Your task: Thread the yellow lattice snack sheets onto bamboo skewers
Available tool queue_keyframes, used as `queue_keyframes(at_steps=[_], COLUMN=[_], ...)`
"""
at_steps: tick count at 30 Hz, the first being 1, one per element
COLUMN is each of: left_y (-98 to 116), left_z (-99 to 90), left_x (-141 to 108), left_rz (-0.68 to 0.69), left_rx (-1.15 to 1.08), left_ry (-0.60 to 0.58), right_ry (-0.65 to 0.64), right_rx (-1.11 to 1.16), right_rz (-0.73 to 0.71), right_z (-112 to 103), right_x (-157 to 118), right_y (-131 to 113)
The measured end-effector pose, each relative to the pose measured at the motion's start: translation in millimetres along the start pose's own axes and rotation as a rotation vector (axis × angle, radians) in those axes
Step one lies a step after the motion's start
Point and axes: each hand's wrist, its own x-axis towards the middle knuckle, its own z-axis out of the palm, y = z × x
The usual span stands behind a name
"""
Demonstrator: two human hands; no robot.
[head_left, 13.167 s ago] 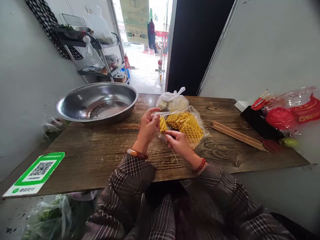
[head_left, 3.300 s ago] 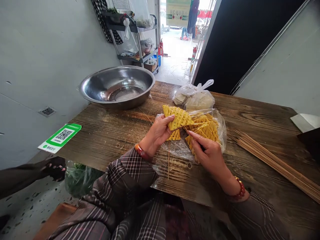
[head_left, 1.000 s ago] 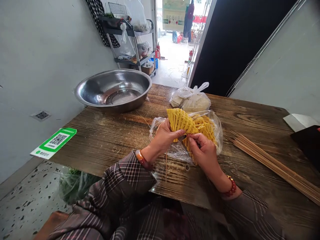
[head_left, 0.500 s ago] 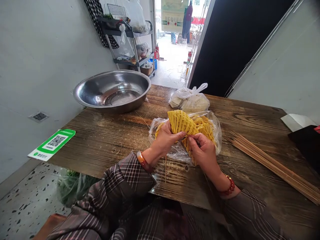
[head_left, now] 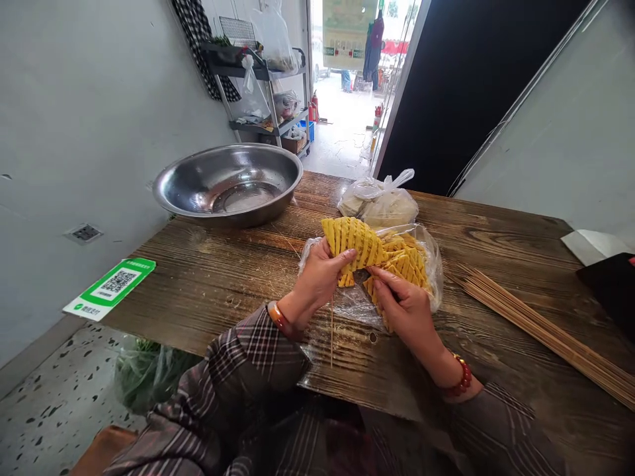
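Note:
My left hand (head_left: pixel 317 274) grips a yellow, slit, fan-shaped food piece (head_left: pixel 353 239) with the thumb on top, above the table. A thin skewer (head_left: pixel 332 334) points down below this hand. My right hand (head_left: pixel 404 304) is closed in a pinch at the piece's lower right edge; what lies between its fingertips is too small to make out. More yellow slit pieces (head_left: pixel 409 264) lie in an open clear plastic bag (head_left: pixel 435 264) behind and beside my right hand. A tied bag of pale food (head_left: pixel 384 203) sits just beyond.
A large steel basin (head_left: pixel 233 185) stands at the back left of the wooden table (head_left: pixel 198 291). A green QR card (head_left: pixel 112 287) lies at the left edge. Long thin skewers (head_left: pixel 536 324) lie at the right. A shelf cart (head_left: pixel 270 76) stands beyond, near a doorway.
The held yellow piece has spread wider and tilted, showing more of its face. My left hand has shifted slightly left, and my right fingertips now pinch lower at its edge. The camera view has shifted slightly.

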Motion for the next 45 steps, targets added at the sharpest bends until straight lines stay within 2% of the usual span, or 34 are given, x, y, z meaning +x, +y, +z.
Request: queue_keyframes(at_steps=[7,14,19,28,33,38,45], left_y=[-0.6,-6.5,-6.8,-12.7,-5.8,2.0,3.0], left_z=[0.4,1.3,3.3,4.0,4.6,-0.3,-3.0], left_x=[-0.4,-0.8,-3.5,-5.2,-6.3,-3.7,-2.9], left_rz=[0.004,0.018,0.006,-0.013,-0.073,-0.112,-0.121], left_rx=[0.004,0.062,0.064,0.085,0.005,-0.115,-0.094], left_ry=[0.006,0.032,-0.001,-0.013,-0.056,-0.035,-0.071], right_ry=[-0.025,-0.046,-0.026,0.017,0.02,0.016,-0.016], right_rx=[-0.003,-0.006,0.035,0.016,0.055,0.021,-0.034], right_rz=[-0.015,0.096,0.127,0.112,0.119,0.07,0.019], right_z=[-1.1,-1.0,0.6,0.6,-0.5,-0.8,-5.5], right_x=[-0.5,0.1,-0.2,3.2,3.5,2.5,2.2], right_y=[0.5,-1.8,-0.5,-1.5,-1.0,-1.5,-2.1])
